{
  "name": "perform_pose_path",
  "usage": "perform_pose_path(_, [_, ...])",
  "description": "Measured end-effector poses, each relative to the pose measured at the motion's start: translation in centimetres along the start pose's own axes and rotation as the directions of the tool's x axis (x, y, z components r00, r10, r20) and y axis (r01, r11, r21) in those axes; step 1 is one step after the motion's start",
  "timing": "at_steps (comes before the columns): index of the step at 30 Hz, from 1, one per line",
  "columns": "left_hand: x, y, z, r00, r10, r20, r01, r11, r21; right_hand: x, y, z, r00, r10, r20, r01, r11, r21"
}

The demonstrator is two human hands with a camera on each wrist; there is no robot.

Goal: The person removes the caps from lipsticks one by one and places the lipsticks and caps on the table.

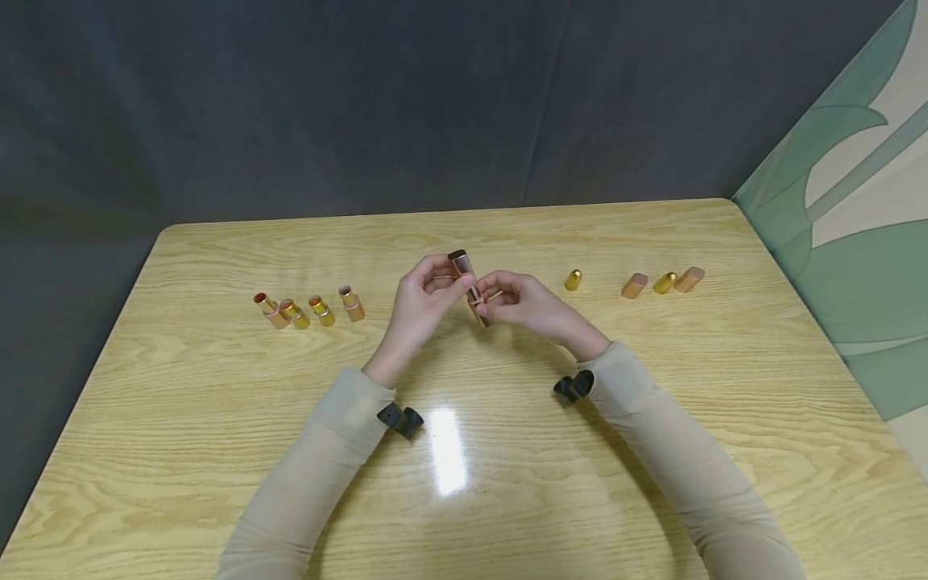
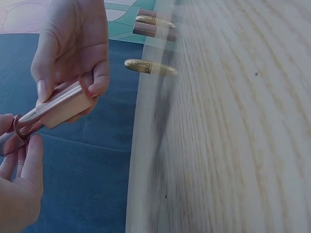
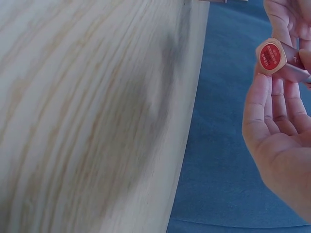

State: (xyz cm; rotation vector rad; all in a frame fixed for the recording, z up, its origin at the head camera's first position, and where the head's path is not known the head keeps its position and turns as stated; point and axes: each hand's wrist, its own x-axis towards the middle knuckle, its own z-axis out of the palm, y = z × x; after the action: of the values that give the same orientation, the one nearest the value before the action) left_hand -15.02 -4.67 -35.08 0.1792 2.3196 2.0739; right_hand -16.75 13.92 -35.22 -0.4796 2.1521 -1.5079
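Note:
A rose-gold lipstick tube is held slantwise above the table between both hands. The left hand pinches its upper, darker-tipped part between thumb and fingers. Lower down, the right hand grips the tube's other end. In the left wrist view, the lipstick tube shows flat, shiny sides, and a ring-like edge sits by the fingertips of the left hand. A red round label marks the tube's end in the right wrist view, with fingers of the right hand against it.
Left of the hands stand two uncapped gold lipsticks and two uncapped rose-gold lipsticks. To the right are two gold caps and two rose-gold caps. A dark curtain hangs behind the wooden table.

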Motion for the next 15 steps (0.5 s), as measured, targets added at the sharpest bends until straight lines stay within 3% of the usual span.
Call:
perform_pose_path(7, [0.15, 0.06, -0.49, 0.999, 0.032, -0.031, -0.032, 0.999, -0.010, -0.02, 0.28, -0.22, 1.000, 0.015, 0.016, -0.016, 1.000, 0.018])
perform_pose_path(15, [0.01, 0.36, -0.93, 0.999, 0.019, -0.044, -0.019, 1.000, 0.000, -0.12, 0.35, -0.54, 1.000, 0.021, -0.019, -0.020, 1.000, 0.007])
